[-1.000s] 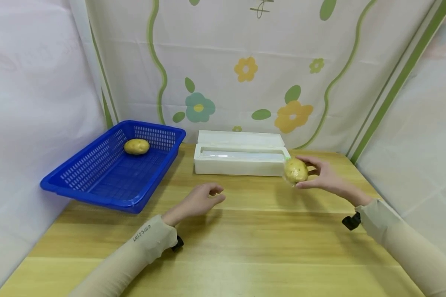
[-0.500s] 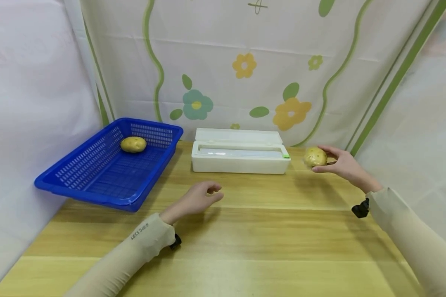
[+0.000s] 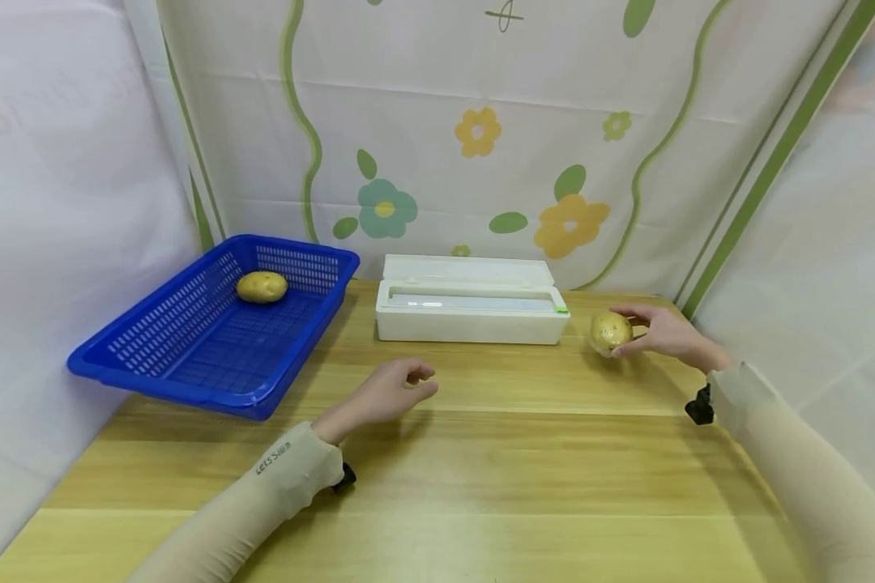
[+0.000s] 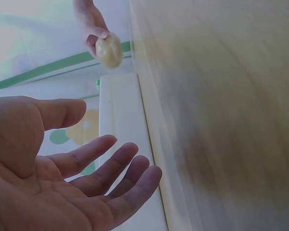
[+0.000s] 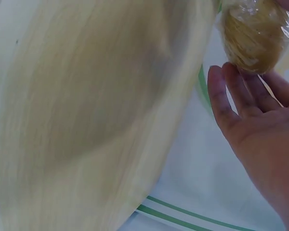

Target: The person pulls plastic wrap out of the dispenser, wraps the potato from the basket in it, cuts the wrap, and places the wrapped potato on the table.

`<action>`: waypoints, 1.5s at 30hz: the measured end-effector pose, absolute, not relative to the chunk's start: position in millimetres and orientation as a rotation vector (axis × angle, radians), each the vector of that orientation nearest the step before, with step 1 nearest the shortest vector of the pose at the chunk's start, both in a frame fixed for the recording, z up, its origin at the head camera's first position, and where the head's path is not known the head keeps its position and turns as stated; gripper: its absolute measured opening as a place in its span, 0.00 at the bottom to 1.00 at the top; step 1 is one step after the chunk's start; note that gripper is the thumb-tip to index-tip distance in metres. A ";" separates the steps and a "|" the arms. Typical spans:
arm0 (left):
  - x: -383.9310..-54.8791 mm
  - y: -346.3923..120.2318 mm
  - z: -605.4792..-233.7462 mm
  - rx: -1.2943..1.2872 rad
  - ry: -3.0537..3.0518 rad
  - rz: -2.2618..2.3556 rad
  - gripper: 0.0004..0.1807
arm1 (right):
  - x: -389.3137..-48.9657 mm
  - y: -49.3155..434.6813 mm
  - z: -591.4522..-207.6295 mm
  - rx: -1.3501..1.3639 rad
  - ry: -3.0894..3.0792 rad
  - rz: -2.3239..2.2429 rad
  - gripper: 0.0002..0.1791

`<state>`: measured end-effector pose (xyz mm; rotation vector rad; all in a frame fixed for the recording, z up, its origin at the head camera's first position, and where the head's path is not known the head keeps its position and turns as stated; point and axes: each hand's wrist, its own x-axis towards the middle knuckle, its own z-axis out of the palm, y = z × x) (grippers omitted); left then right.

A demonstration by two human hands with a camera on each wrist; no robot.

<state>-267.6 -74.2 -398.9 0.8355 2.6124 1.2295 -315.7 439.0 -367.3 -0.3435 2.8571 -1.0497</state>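
Observation:
Between thumb and fingers my right hand [image 3: 667, 334] holds a potato [image 3: 612, 333] wrapped in clear plastic film, low over the table to the right of a white box. The right wrist view shows the wrinkled, shiny film around the potato [image 5: 255, 36]. My left hand [image 3: 390, 391] hovers over the table in front of the box, fingers loosely bent and holding nothing; in the left wrist view its palm [image 4: 48, 178] shows bare. The white cling film box [image 3: 474, 324] stands with its lid raised at the back, a green slider at its right end.
At the left stands a blue plastic basket [image 3: 292, 356] with a second potato [image 3: 262, 287] lying at its far end. A flower-printed curtain [image 3: 423, 121] hangs behind the wooden table [image 3: 481, 470], and white cloth walls flank both sides.
My right hand has carried the wrapped potato rightward, away from the box's right end, then lowered it toward the table. The left hand has stayed nearly still.

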 end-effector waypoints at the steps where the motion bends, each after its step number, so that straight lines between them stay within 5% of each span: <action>1: -267.6 -74.1 -398.8 0.835 2.611 1.233 0.20 | -317.0 440.1 -368.9 -0.348 2.845 -1.048 0.54; 45: -263.5 -74.3 -396.3 0.878 2.574 1.206 0.20 | -302.6 423.0 -371.2 -0.308 2.674 -1.032 0.57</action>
